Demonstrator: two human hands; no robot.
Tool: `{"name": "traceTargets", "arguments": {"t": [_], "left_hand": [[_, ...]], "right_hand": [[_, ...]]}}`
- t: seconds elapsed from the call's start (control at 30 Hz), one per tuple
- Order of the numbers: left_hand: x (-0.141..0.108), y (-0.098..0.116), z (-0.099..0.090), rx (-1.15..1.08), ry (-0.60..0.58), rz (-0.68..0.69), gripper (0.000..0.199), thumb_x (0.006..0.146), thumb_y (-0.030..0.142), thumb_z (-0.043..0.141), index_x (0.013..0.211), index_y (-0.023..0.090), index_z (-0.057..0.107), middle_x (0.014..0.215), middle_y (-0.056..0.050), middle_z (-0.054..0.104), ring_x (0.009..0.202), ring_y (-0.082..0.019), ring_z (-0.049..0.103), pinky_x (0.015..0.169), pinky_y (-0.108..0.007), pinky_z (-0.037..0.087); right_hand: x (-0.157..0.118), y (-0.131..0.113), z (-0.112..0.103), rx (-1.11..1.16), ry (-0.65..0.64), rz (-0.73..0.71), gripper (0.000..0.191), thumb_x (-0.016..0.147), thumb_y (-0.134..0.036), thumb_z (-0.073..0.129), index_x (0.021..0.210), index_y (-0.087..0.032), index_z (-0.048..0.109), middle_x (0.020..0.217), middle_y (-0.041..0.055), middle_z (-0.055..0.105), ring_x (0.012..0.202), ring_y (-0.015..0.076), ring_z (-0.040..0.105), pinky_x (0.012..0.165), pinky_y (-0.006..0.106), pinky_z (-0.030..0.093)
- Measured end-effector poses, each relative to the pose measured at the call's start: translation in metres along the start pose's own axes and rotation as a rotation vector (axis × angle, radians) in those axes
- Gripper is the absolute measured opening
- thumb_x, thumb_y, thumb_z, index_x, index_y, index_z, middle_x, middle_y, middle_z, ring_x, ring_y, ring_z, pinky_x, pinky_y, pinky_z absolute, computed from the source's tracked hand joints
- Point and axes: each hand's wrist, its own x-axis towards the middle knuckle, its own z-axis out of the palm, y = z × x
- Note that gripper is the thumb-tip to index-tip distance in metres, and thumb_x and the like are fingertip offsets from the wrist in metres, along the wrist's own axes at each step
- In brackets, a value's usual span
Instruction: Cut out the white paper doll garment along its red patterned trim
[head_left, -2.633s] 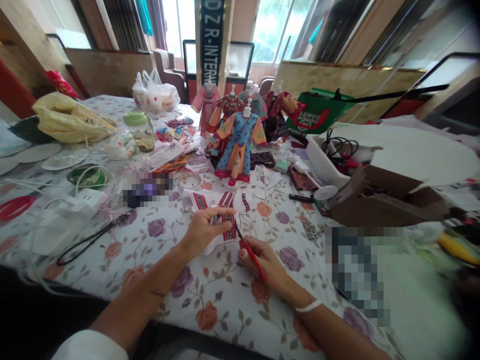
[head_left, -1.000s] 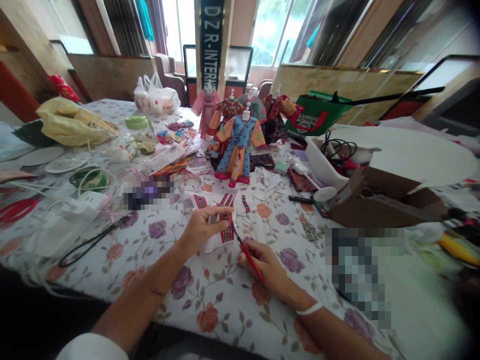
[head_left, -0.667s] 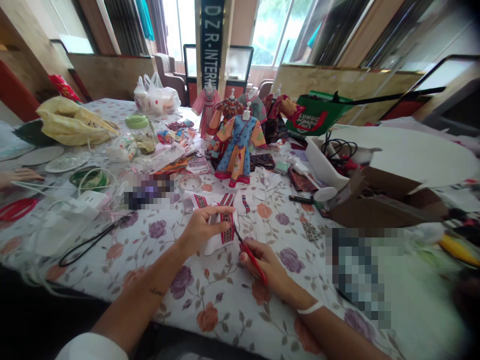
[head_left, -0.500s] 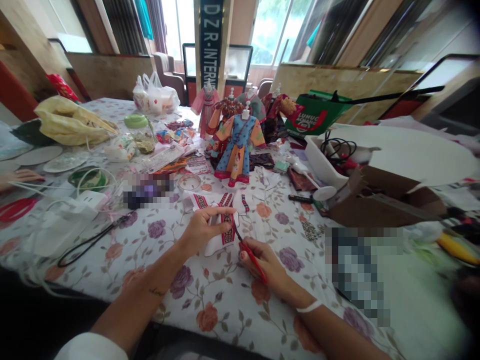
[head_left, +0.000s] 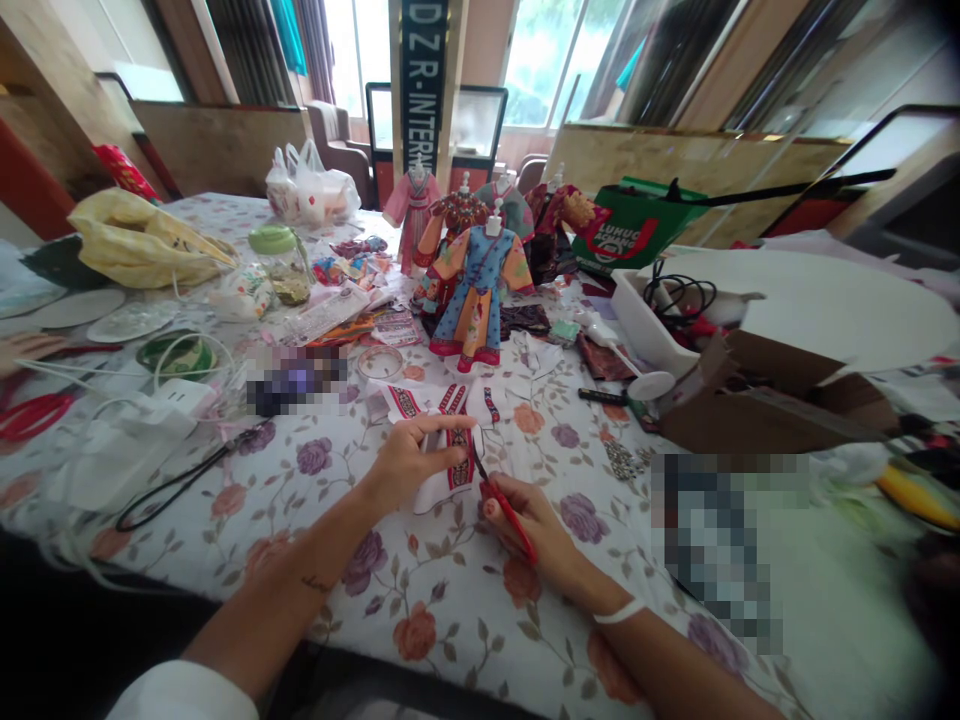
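Note:
My left hand (head_left: 405, 462) is closed on a white fabric piece (head_left: 441, 492) with a red, black and gold patterned band, its index finger stretched along the top and its thumb lower down. In my right hand (head_left: 541, 525) are red-handled scissors (head_left: 517, 522), their dark blades lying at the right edge of the patterned band. Just beyond my hands, more patterned ribbon pieces (head_left: 405, 402) lie on the flowered tablecloth (head_left: 315, 520). Behind them stands a small dress form in a blue and orange doll dress (head_left: 480, 275).
More dressed doll forms (head_left: 417, 215) stand at the back. On the right are a cardboard box (head_left: 750, 400), a white bin (head_left: 637, 310) and a green bag (head_left: 637, 225). White cables and a charger (head_left: 184, 400) lie left, where another person's hand (head_left: 30, 350) reaches in.
The fabric piece, both hands and the scissors have shifted slightly to the right. At the left edge, the other person's hand has moved a little.

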Motion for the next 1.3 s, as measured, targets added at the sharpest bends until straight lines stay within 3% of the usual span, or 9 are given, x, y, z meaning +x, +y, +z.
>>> {"name": "traceTargets", "arguments": {"t": [0.4,0.83,1.03,1.3], "left_hand": [[-0.001,0.0,0.003,-0.033,0.034,-0.009,0.034,0.07,0.022,0.074,0.105,0.021,0.073,0.109,-0.004,0.071,0.103,-0.022,0.062,0.088,-0.029,0.047],[-0.001,-0.002,0.004,-0.046,0.031,0.014,0.035,0.071,0.023,0.074,0.105,0.02,0.072,0.11,-0.005,0.071,0.106,-0.024,0.062,0.092,-0.031,0.046],[-0.002,0.001,0.001,0.045,0.02,0.064,0.038,0.073,0.022,0.073,0.111,0.023,0.07,0.112,-0.004,0.07,0.107,-0.023,0.061,0.097,-0.031,0.043],[-0.004,0.008,0.001,0.108,0.016,0.089,0.027,0.076,0.031,0.072,0.101,0.021,0.074,0.101,-0.004,0.073,0.096,-0.021,0.064,0.087,-0.028,0.047]], "right_hand": [[-0.001,-0.001,0.0,-0.055,0.023,0.011,0.054,0.073,-0.071,0.056,0.061,-0.021,0.04,0.049,-0.0071,0.033,0.043,0.0075,0.025,0.04,0.022,0.017],[0.0,-0.002,0.0,-0.118,0.062,-0.013,0.053,0.075,-0.07,0.054,0.06,-0.02,0.041,0.052,-0.0056,0.034,0.048,0.0091,0.027,0.043,0.023,0.02],[-0.001,-0.001,-0.001,-0.079,0.055,-0.014,0.052,0.074,-0.067,0.059,0.06,-0.02,0.043,0.052,-0.0055,0.034,0.048,0.0083,0.026,0.042,0.022,0.019],[-0.009,0.0,-0.007,0.015,-0.01,0.053,0.046,0.073,-0.061,0.063,0.064,-0.02,0.044,0.049,-0.0075,0.036,0.038,0.0063,0.028,0.036,0.02,0.018]]}}
